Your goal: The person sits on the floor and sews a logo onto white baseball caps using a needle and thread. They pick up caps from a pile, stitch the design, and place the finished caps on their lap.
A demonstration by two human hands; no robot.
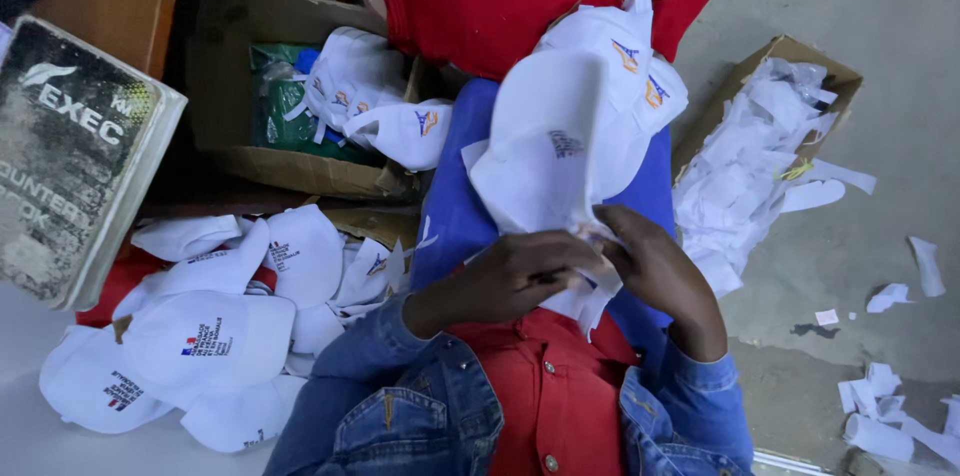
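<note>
Here, a stack of white fabric caps (pixel 575 126) is rested on the blue lap, its lower edge gripped by both the left hand (pixel 510 276) and right hand (pixel 655 271), fingers curled tight. Right of the stack, a brown cardboard box of white paper scraps (pixel 765 136) is seen.

White caps (pixel 560 151) with small coloured emblems, a red shirt (pixel 545 391), blue denim sleeves (pixel 400 406), and brown cardboard boxes (pixel 290 171).
</note>
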